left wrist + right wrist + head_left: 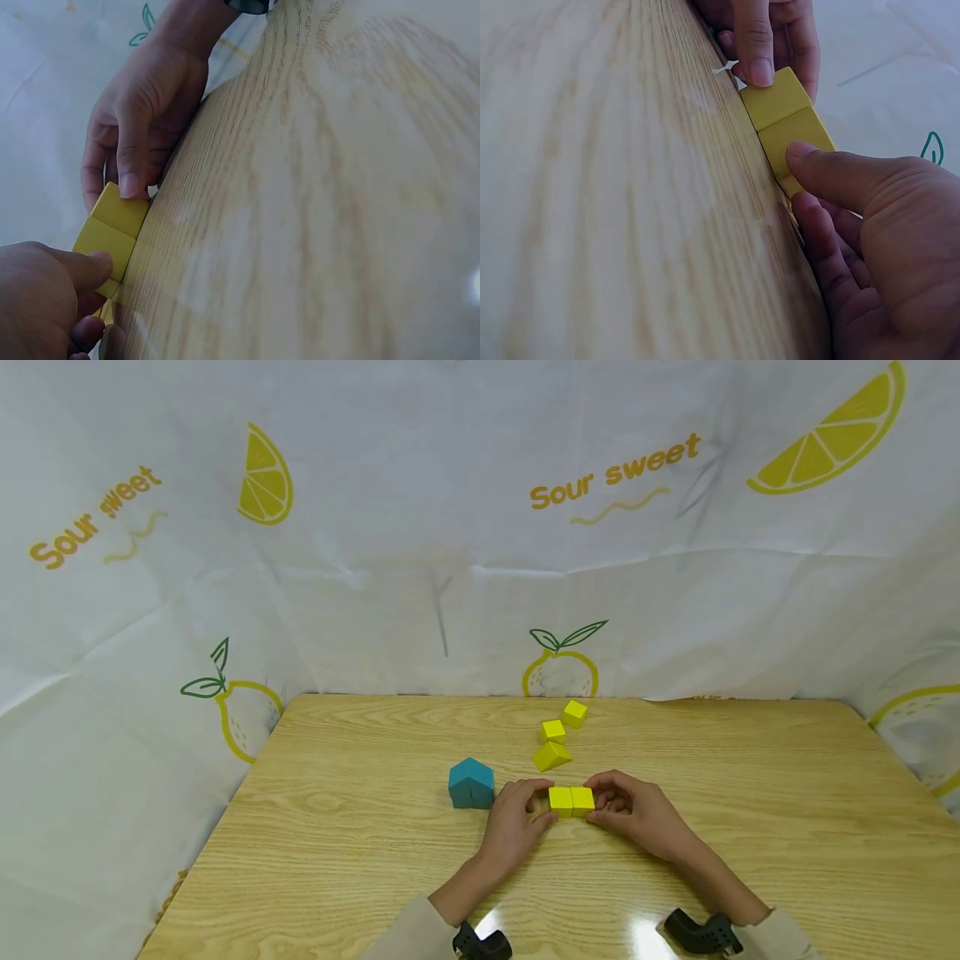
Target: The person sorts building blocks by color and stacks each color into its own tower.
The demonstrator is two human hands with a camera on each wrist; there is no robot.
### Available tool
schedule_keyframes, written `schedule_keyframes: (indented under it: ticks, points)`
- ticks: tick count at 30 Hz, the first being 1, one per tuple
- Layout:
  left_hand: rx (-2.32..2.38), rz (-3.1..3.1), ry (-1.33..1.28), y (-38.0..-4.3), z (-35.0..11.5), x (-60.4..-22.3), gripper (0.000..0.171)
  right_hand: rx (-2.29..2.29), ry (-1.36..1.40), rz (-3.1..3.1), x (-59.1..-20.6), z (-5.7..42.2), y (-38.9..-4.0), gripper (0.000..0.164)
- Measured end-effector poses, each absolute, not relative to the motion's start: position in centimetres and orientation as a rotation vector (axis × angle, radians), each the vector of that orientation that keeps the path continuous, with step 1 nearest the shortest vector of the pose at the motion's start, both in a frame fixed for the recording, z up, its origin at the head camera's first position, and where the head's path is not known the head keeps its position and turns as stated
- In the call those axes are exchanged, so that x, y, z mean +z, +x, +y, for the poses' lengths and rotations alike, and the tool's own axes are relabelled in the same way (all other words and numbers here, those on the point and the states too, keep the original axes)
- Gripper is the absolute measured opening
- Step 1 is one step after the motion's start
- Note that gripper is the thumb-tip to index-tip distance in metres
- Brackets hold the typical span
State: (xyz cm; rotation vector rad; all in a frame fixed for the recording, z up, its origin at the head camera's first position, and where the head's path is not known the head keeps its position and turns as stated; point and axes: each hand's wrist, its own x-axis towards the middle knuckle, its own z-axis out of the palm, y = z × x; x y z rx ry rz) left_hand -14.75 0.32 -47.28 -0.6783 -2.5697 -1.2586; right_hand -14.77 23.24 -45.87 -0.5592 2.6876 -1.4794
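Note:
Two yellow cubes sit side by side on the wooden table, their faces touching. My left hand pinches the left yellow cube between thumb and fingers. From the other side, my right hand pinches the right yellow cube. In the left wrist view, the left thumb lies on the near face of its cube. The right wrist view has the right thumb pressed to the near face of the other cube. Part of the fingers behind the cubes is hidden.
Just left of my left hand stands a blue house-shaped block form. Behind the pair lie a yellow triangular block, a yellow cube and another yellow cube. A white printed cloth hangs behind the table.

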Motion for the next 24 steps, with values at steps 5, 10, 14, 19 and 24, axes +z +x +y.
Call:
schedule_keyframes:
  ticks: [5,10,14,19,24]
  points:
    - [-1.258,-2.575,-0.673,-14.77,0.34,-47.35,0.038,-1.484,-0.574,2.690,-45.93,23.30,-14.78,0.034]
    - [-1.260,-2.572,-0.671,-14.82,0.35,-47.37,0.038,-1.485,-0.588,2.688,-45.90,23.31,-14.81,0.034]
    - [-1.257,-2.571,-0.676,-14.81,0.31,-47.37,0.038,-1.483,-0.588,2.688,-45.85,23.29,-14.81,0.036]
    - [-1.251,-2.569,-0.682,-14.82,0.30,-47.32,0.038,-1.496,-0.590,2.690,-45.93,23.34,-14.82,0.036]
    - [-1.252,-2.567,-0.682,-14.78,0.27,-47.32,0.038,-1.594,-0.578,2.648,-45.89,23.35,-14.74,0.030]
